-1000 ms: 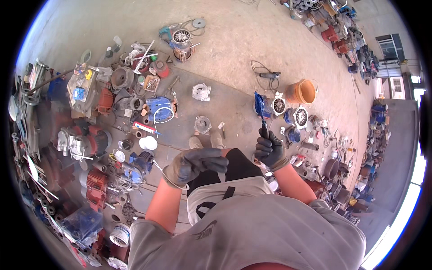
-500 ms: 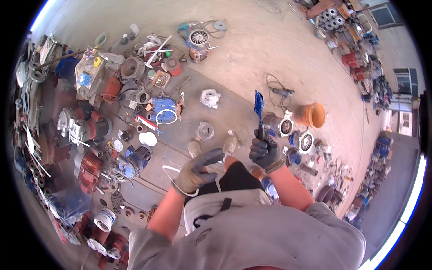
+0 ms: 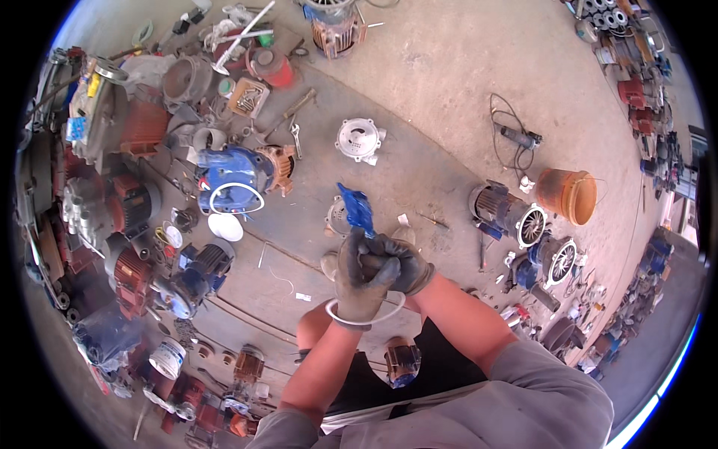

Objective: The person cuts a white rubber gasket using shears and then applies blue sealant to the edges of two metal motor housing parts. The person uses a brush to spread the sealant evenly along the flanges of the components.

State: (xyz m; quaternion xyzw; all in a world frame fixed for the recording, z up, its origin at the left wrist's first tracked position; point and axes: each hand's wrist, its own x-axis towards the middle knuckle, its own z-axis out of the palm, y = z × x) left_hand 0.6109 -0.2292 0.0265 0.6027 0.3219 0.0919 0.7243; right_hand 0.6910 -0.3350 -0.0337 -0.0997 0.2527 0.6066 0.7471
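In front of my body my two grey-gloved hands meet. My right hand (image 3: 406,263) is closed on a brush-like tool with a blue end (image 3: 354,208), which points away from me; its handle is hidden in the gloves. Curled against it, my left hand (image 3: 357,278) has closed fingers, and what lies inside them is hidden. A thin white ring (image 3: 380,320) hangs round my left wrist. Just beyond the blue end, partly covered by it, a round pale metal cover (image 3: 336,215) rests on the floor. Farther off lies a white flanged motor cover (image 3: 359,140).
To the left stands a blue motor (image 3: 230,176) with a white ring on it, among many other motors and parts. At right are an orange bucket (image 3: 566,196), motors with fan wheels (image 3: 532,226) and a corded grinder (image 3: 519,137). A small motor (image 3: 402,361) stands between my legs.
My right hand has brought the blue-ended tool left, to the middle. My left hand has moved right, and its outstretched fingers have curled against the right hand. The view has shifted and come closer.
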